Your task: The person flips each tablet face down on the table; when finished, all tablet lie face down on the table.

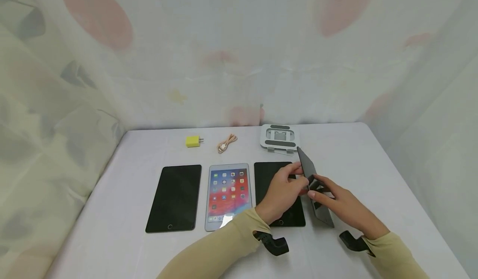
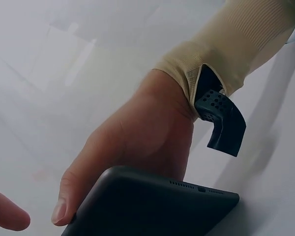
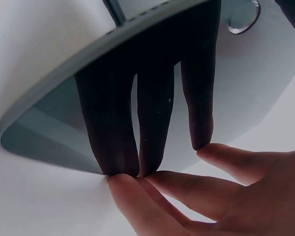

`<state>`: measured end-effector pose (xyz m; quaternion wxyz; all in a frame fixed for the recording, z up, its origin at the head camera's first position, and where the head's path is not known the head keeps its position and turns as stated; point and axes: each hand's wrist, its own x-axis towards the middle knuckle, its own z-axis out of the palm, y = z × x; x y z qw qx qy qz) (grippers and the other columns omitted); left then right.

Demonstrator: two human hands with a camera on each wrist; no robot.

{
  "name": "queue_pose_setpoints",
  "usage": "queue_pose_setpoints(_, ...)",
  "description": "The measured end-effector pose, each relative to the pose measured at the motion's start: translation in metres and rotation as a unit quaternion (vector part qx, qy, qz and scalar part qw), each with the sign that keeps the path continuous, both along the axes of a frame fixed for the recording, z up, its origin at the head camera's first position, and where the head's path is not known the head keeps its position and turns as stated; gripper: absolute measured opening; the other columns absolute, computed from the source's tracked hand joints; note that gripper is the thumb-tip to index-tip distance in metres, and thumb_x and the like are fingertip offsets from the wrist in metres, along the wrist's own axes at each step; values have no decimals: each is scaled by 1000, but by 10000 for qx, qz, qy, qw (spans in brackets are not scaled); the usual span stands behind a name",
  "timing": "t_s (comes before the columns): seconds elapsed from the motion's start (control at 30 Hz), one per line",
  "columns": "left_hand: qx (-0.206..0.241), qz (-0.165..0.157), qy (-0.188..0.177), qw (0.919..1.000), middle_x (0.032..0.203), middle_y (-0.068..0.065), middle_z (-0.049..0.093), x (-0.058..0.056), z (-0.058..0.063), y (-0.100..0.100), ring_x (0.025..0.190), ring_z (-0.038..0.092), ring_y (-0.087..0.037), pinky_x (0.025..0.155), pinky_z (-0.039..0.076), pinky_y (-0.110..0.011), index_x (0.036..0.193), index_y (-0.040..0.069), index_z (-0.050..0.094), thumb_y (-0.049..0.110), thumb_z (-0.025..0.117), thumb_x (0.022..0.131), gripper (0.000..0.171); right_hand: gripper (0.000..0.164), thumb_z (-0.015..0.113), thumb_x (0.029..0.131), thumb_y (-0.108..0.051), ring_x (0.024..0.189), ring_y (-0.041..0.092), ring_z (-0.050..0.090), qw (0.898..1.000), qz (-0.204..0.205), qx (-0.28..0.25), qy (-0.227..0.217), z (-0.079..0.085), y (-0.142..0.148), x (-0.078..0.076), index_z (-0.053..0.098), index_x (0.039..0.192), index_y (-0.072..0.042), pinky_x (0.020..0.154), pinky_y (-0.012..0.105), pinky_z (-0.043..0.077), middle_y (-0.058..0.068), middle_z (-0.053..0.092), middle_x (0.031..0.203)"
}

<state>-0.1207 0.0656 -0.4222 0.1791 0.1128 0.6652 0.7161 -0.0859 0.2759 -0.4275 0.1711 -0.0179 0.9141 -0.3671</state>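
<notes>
A dark tablet stands tilted on edge between both hands in the head view, its glossy screen turned to the right. My left hand holds it from the left, thumb and fingers at its edge; in the left wrist view the tablet hides most of those fingers. From the screen side my right hand touches it. The right wrist view shows that hand's fingertips against the screen, with dark finger reflections above. A black tablet lies flat beneath the left hand, partly covered by it.
Left of the hands lie a white tablet with a lit home screen and another black tablet. Behind them are a yellow charger plug, a coiled pinkish cable and a folded white-grey stand. Curtains enclose the white table.
</notes>
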Motion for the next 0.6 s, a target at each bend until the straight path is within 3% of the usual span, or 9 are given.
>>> queue_pose_setpoints(0.13,-8,37,44,10000,144,-9,60,1,2,0,97,66,-11,94,65,-33,161,4,48,16,60,102,61,82,53,108,-61,140,44,60,9999,13,-165,-22,1,0,0,29,171,-14,105,67,54,27,46,166)
queue_pose_setpoints(0.4,30,64,30,10000,146,-15,59,0,7,2,96,66,-8,93,65,-32,159,8,51,16,61,102,58,75,53,110,-55,138,34,62,9974,27,-718,-17,-2,2,0,31,171,-17,109,63,53,21,45,168)
queue_pose_setpoints(0.6,126,120,-83,9998,140,-8,63,-2,7,3,95,68,-11,92,66,-33,158,10,54,13,61,102,56,71,50,113,-47,151,43,51,9890,94,-1463,-193,0,3,-2,29,171,-12,117,58,50,23,35,174)
